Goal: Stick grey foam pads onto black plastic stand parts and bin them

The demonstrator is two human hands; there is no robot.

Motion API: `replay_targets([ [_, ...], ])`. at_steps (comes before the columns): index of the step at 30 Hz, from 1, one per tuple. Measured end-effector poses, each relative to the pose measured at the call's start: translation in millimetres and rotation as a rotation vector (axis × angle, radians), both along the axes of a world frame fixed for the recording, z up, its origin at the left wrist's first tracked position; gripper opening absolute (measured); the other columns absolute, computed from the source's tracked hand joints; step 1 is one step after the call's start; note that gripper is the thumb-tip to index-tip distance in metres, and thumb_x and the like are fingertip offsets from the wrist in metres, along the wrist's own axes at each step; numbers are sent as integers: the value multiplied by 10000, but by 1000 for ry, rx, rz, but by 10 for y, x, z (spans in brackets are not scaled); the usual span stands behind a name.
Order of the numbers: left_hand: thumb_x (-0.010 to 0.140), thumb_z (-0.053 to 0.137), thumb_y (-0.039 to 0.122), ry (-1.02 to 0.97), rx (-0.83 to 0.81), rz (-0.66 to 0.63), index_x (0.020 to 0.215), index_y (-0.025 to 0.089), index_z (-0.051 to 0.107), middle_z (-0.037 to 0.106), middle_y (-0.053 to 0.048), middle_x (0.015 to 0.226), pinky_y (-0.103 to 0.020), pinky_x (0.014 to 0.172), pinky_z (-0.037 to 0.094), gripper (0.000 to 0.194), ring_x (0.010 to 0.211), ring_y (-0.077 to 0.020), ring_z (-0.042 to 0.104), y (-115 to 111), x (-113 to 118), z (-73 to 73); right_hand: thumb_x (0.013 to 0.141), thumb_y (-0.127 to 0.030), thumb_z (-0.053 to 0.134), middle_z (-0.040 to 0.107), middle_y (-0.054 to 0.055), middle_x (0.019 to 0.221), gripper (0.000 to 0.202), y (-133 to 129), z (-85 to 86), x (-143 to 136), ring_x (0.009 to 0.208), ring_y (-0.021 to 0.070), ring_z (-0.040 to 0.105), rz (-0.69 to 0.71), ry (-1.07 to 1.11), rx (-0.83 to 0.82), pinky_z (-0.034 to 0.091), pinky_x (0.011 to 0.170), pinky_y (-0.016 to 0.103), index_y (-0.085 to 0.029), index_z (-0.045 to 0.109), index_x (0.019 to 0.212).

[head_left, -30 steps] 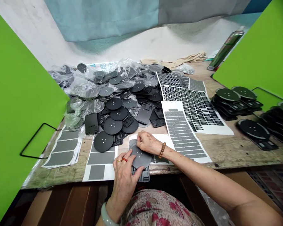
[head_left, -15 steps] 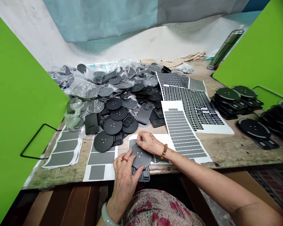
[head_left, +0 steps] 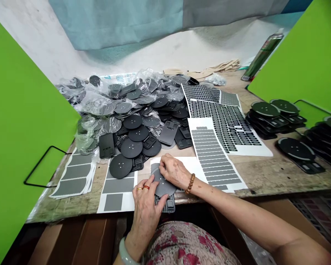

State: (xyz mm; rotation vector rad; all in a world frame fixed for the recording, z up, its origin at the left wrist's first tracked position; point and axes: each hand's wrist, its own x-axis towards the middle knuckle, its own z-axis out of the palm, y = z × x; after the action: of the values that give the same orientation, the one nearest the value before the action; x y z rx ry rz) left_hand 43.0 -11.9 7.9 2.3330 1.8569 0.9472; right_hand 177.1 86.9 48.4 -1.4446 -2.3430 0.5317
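A dark round disc with small holes (head_left: 163, 186), joined to a ribbed rectangular base (head_left: 169, 204), lies at the table's front edge. My left hand (head_left: 147, 206), with two rings, rests its fingertips on the disc's left side, and its thumb lies apart near the base. Over the disc's upper edge is my right hand (head_left: 173, 170), with thumb and fingers pinched together; what lies between them is hidden. White sheets with grey patches (head_left: 114, 201) lie to the left, and a partly covered white sheet (head_left: 193, 163) sits behind my right hand.
Behind the hands is a heap of black disc parts (head_left: 131, 148), many in clear plastic. Printed label sheets (head_left: 217, 158) lie right of centre. Stacked parts (head_left: 264, 117) and a spray can (head_left: 262, 57) stand on the right. Green panels (head_left: 22, 121) flank both sides.
My right hand has shifted very slightly left and its wrist has lowered a little. The left hand stays on the disc.
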Motion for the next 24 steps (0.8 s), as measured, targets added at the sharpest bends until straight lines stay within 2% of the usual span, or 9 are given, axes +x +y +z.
replay_targets([
  [5,812,598,317,1,-12,-5,1056,179,572,610,-134,1204,-475,914,388,282,1066,-283,523,-5,2,4,810,-213,524,576,67,895,119,29,30,42,760,163,516,-75,-30,41,364,661,253,-147,551,905],
  [9,819,584,300,-18,-39,-7,1054,174,577,596,-147,1215,-479,911,396,266,1067,-283,528,-2,2,15,838,-167,477,603,41,755,117,163,16,126,697,140,520,-46,110,-124,360,648,235,-142,591,822],
  [12,831,560,293,-76,-55,-5,1057,184,580,601,-142,1193,-473,903,412,251,1078,-280,535,15,-1,29,855,-212,476,599,21,667,179,217,-27,150,629,126,507,-28,162,-242,341,593,226,-141,626,787],
  [17,875,476,295,-243,-126,15,1119,194,550,580,-134,1199,-438,916,417,275,1101,-257,532,110,-21,55,805,-216,547,570,-2,615,160,244,-65,108,596,109,476,-1,183,-301,325,566,213,-138,634,695],
  [20,883,433,317,-366,-225,71,1140,180,539,620,-120,1035,-385,814,456,311,899,-222,589,225,-51,97,816,-219,532,573,2,624,170,235,-34,121,606,113,487,-5,203,-287,333,576,217,-141,620,693],
  [22,861,448,347,-445,-318,115,1123,170,553,619,-90,926,-355,731,456,333,724,-189,575,321,-78,140,854,-258,480,579,8,646,207,184,-4,175,620,123,505,-40,234,-242,345,588,227,-150,605,728],
  [24,828,481,373,-518,-412,117,1097,154,573,609,-59,844,-325,680,439,359,644,-166,547,427,-109,184,883,-289,425,577,5,659,229,87,12,269,619,128,520,-88,284,-211,360,594,234,-163,579,769],
])
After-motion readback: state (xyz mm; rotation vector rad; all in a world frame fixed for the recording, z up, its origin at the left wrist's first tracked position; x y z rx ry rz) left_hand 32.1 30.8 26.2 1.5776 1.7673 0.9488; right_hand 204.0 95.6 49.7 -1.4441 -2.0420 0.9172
